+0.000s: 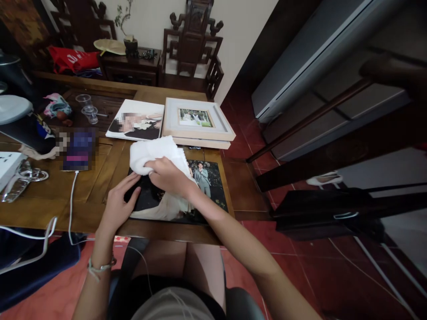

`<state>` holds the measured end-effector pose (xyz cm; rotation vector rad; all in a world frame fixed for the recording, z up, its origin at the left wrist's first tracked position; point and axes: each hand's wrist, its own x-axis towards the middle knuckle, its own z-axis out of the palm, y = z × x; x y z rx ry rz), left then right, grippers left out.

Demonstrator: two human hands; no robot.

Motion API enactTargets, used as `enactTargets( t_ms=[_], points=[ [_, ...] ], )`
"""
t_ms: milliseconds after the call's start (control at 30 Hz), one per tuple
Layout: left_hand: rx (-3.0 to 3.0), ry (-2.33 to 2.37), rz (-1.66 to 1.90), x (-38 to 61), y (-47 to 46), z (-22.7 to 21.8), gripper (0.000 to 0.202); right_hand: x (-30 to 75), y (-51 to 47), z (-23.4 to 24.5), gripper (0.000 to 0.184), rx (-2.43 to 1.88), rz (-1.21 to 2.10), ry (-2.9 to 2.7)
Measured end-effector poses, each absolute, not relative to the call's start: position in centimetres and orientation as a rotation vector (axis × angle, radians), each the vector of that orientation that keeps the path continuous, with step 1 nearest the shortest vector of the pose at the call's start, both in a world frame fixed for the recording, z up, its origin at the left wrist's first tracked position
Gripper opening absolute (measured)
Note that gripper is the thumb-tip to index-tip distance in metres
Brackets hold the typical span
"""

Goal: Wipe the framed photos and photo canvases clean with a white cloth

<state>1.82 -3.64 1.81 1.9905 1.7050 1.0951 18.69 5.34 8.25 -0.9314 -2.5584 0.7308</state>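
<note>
A dark photo panel (213, 195) showing a person in a grey suit and a pale gown lies flat near the table's front edge. My right hand (170, 177) is closed on a white cloth (160, 151), which covers the panel's upper left part. At the panel's left edge rests my left hand (123, 198), its thumb and fingers apart and its fingertips close to the cloth. Just behind the panel, a pale wooden picture frame (170, 133) with a small photo sits on another one. Left of these lies a white-edged photo print (136, 120).
A phone (79, 151) with a white charging cable (71, 204) lies to the left. Beyond it stand clear plastic cups (89, 113) and a large dark tumbler (20, 124). A clear hair claw (23, 178) sits beside a white power strip (10, 169). Carved chairs (193, 49) stand behind the table.
</note>
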Motion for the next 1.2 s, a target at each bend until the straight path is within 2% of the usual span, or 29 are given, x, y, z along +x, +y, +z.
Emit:
enactTargets(
  t_ms=[200, 300, 533, 733, 867, 1067, 1200],
  points=[
    [1.962, 1.673, 1.136, 2.0, -3.7, 2.0, 0.036, 27.4, 4.7, 6.8, 0.024, -1.19, 0.696, -2.388],
    [1.962, 1.662, 1.143, 2.0, -3.7, 2.0, 0.036, 31.9, 4.4, 5.2, 0.022, -1.264, 0.576, -2.272],
    [1.963, 1.658, 1.153, 2.0, -3.7, 1.9, 0.035, 33.7, -3.9, 3.4, 0.02, -1.078, 0.302, -2.441],
    [1.978, 1.657, 1.142, 2.0, -3.7, 1.9, 0.035, 32.6, -10.3, 4.9, 0.017, -0.946, 0.4, -2.453],
    [1.982, 1.657, 1.141, 2.0, -3.6, 2.0, 0.035, 33.5, -6.4, 4.7, 0.02, -0.919, 0.467, -2.378],
    [1.965, 1.638, 1.16, 1.9, -3.7, 1.9, 0.035, 34.3, 4.1, 3.8, 0.02, -1.109, 0.476, -2.301],
    [1.948, 1.649, 1.165, 1.9, -3.8, 2.0, 0.035, 33.7, 5.5, 2.9, 0.022, -1.189, 0.381, -2.257]
  ],
)
